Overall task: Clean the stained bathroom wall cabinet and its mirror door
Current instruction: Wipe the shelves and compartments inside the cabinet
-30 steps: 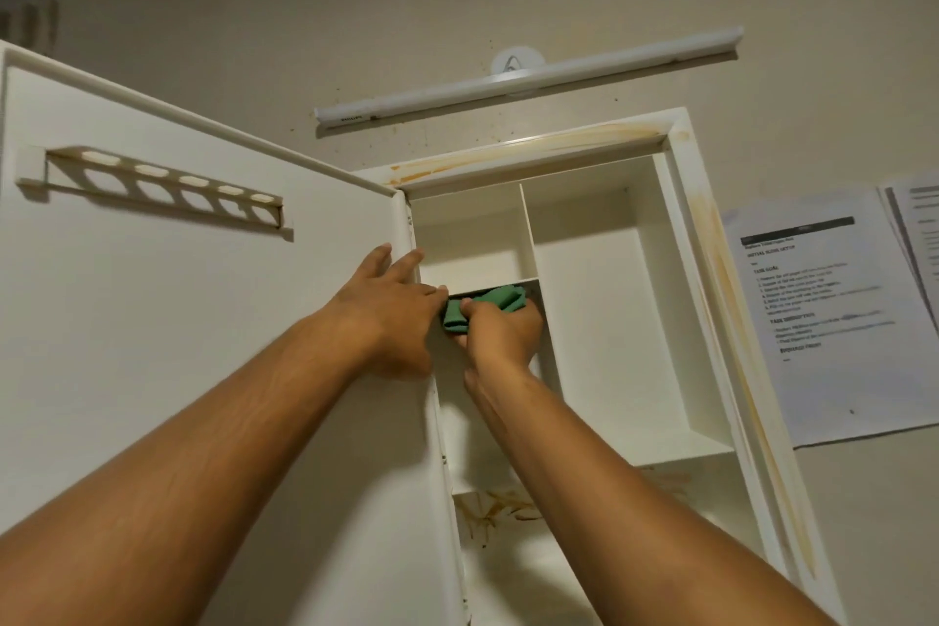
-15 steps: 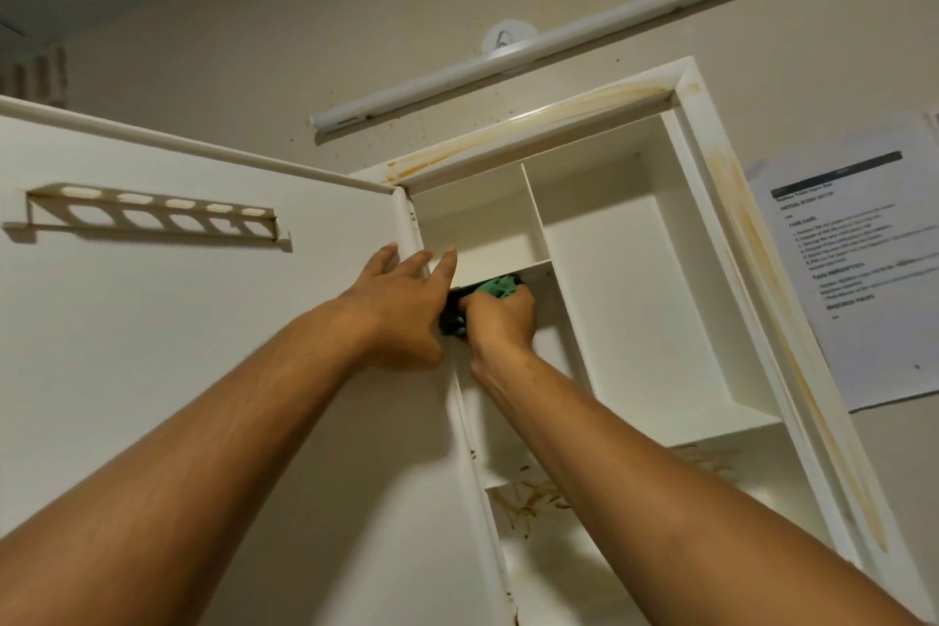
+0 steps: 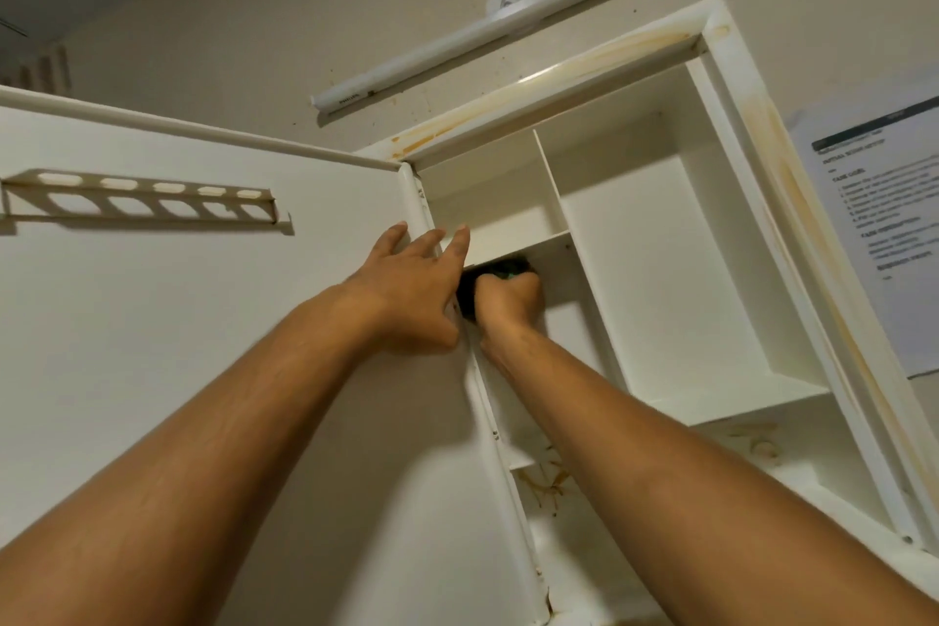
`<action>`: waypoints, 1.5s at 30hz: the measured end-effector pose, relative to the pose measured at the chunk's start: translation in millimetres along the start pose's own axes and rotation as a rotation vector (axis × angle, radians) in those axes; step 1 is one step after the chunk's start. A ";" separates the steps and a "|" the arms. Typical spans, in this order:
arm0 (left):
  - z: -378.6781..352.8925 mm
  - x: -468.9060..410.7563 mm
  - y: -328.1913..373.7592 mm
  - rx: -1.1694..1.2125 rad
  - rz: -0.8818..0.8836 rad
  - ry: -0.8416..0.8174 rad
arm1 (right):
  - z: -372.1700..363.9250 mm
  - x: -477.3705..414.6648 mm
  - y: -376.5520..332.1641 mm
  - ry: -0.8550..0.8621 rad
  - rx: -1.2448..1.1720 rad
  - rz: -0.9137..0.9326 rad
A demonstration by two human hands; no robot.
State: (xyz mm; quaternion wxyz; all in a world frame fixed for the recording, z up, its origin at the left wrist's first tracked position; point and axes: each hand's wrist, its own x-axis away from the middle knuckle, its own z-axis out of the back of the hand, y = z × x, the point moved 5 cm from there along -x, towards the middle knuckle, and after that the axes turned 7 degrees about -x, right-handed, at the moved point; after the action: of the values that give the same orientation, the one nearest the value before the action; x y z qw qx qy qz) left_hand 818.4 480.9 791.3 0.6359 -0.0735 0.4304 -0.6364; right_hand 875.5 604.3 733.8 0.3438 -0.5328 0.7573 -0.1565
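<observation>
Stained white cabinet, door swung open, green cloth inside.

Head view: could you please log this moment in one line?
left hand: flat on door | right hand: grips cloth under shelf | frame: stained

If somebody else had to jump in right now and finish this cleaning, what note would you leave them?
Left hand open, fingers flat on the open door by its hinge edge.
Right hand grips the green cloth under the small upper-left shelf.
Upper compartments look clean.
Left: brown streaks on the cabinet's top and right frame, lower-shelf stains, mirror side (unseen).
</observation>
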 end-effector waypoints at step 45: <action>-3.8 2.1 -1.4 -0.030 -0.022 -0.005 | 100.5 75.2 15.9 -0.747 1.314 0.554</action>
State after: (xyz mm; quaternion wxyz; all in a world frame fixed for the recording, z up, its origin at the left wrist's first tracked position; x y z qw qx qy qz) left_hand 814.6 480.6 788.9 0.6289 -0.0895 0.4373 -0.6366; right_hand 918.8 554.6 625.7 0.8439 -0.0316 0.4499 -0.2907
